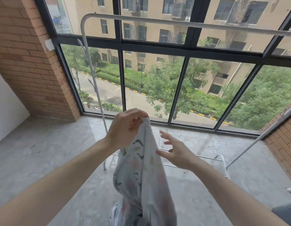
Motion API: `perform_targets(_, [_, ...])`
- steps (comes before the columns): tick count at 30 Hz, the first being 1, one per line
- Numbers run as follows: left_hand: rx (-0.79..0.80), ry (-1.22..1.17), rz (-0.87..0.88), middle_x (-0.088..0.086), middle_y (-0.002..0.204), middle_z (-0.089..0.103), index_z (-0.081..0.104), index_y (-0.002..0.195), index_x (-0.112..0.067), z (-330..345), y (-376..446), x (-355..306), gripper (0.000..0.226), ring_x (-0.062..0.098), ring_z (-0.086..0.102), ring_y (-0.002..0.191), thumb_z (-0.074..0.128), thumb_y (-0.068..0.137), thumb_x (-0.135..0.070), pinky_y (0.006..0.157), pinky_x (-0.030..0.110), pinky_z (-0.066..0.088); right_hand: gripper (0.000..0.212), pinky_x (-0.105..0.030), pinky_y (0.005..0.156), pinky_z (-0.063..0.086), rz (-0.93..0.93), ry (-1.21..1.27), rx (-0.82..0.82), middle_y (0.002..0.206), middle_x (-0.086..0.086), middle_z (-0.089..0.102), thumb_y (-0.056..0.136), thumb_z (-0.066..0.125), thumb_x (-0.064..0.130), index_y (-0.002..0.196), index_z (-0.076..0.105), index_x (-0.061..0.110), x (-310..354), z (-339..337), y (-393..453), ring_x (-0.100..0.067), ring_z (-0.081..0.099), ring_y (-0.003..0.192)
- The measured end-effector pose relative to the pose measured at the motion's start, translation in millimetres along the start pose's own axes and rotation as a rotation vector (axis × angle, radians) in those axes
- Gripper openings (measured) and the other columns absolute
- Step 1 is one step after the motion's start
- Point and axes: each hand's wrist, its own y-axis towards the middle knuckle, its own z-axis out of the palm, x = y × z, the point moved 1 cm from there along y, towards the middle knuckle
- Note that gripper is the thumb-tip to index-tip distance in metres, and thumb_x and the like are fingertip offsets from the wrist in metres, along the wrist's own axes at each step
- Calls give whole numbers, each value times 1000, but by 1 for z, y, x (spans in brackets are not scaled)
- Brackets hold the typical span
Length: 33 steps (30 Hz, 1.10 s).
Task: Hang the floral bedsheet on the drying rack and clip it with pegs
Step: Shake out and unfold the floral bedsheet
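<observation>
Bedsheet [141, 168] bottom beyond frame edge

No words, labels, brand marks, numbers or signs can be read anywhere in the view; nothing shows lettering sharp enough to make out.

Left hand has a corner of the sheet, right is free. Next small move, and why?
Probably the right hand should close on the edge of the white floral bedsheet next to it and draw it apart. The left hand pinches only one top corner, so the sheet hangs bunched, well below the white metal drying rack's top rail, which is bare.
</observation>
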Motion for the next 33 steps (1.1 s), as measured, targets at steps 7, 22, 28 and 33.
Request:
perform_targets(7, [100,-167,-182,-14,94,69,76,97,-9,-15,6,6,22,15,63,75,63,92,7,66,23,51,21,-45,69,50,-123,15,-77,74,5,68,96,66,37,76,71,34,17,17,21,-6,51,65])
perform_targets(22, [782,-577,-977,2,127,71,63,133,-28,33,-115,68,54,18,65,124,84,83,-34,108,40,50,23,-48,73,55,-239,84,-326,95,5,77,102,64,20,104,78,39,13,0,-13,-25,63,82])
perform_targets(28, [202,-576,-995,5,85,74,78,94,-18,13,-75,78,37,21,67,88,57,69,0,80,37,60,47,-38,80,56,-83,-76,-351,89,19,76,102,63,24,93,68,70,-17,-21,-27,-13,70,89])
perform_targets(33, [227,-268,-697,0,89,73,74,104,-19,-15,-8,64,30,11,63,81,51,100,-1,72,24,47,21,-35,70,57,150,-406,-140,81,8,74,102,56,48,94,75,46,-34,-29,-32,-15,70,79])
